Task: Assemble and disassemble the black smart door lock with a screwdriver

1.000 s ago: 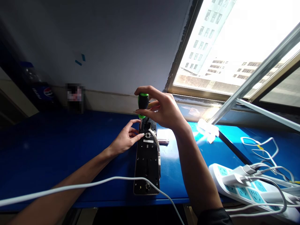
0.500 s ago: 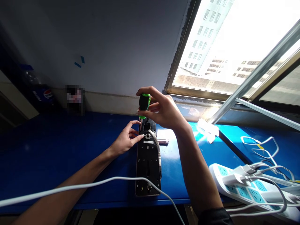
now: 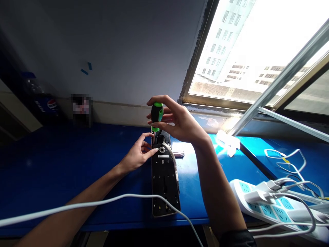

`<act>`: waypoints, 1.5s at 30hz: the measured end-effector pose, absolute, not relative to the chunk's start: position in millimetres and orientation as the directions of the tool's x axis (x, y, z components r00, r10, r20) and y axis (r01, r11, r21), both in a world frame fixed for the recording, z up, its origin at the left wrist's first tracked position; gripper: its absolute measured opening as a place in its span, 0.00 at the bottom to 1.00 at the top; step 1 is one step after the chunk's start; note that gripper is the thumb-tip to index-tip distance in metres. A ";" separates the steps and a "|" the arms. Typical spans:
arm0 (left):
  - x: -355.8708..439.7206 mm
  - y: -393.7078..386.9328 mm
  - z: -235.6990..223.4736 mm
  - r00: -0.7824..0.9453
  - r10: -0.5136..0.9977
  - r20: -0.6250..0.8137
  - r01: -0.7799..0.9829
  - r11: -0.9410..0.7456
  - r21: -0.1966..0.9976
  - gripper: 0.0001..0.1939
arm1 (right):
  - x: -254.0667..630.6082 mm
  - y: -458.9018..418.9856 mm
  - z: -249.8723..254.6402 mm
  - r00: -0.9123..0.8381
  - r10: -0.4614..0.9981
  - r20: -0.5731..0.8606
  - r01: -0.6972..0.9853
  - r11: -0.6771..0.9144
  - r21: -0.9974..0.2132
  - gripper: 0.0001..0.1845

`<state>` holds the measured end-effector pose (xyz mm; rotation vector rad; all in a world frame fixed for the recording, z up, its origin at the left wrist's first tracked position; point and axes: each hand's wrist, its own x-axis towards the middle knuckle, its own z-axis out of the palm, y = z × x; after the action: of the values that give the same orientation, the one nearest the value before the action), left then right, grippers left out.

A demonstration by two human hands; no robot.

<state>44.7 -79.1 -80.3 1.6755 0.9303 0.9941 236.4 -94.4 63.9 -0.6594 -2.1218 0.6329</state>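
Long blue workbench (image 3: 77,178) running under an open window (image 3: 226,51) in some office-looking room, with bright buildings outside and a dark thing with a Pepsi logo (image 3: 48,104) off at the far left. From the head cam, a black lock panel (image 3: 164,181) lies flat on the bench, long way pointing away from the person, with a white ribbon cable (image 3: 173,164) curving down its right side from a round fitting near the top.

The right hand (image 3: 177,118) is up over the top end of the panel, thumb and fingers curled together around the green-and-black handle of a screwdriver (image 3: 157,113), shaft pointing down. Can't tell from here whether the tip is touching anything.

The left hand (image 3: 136,151) is at the panel's top left, fingers spread apart. Its lower fingertips (image 3: 154,151) touch the panel beside the round fitting, and the upper finger reaches around the panel's left edge.

Just right of the panel sits a short metal bar (image 3: 178,154). Over on the right, a white power strip (image 3: 259,206) lies packed with plugs, and a white cable (image 3: 77,202) crosses low in front of the left forearm.
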 end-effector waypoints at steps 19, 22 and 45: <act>44.8 -77.3 -75.4 0.367 0.917 0.158 0.127 -0.217 0.968 0.33 | 265.3 -87.2 72.0 -0.265 0.635 0.726 0.424 0.753 -0.503 0.26; 41.6 -73.1 -75.2 0.358 0.922 0.150 0.123 -0.205 0.971 0.33 | 286.2 -90.2 76.9 -0.260 0.676 0.690 0.603 0.672 -0.431 0.22; 49.8 -36.3 -93.8 0.246 0.931 0.268 0.099 -0.299 0.949 0.25 | 283.7 -68.7 -56.1 -0.172 0.972 -0.161 0.950 0.120 -0.288 0.17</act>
<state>49.8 -36.3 -93.8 1.6237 0.9775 1.1685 283.7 -68.7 -56.1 -1.9771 -2.3000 0.5042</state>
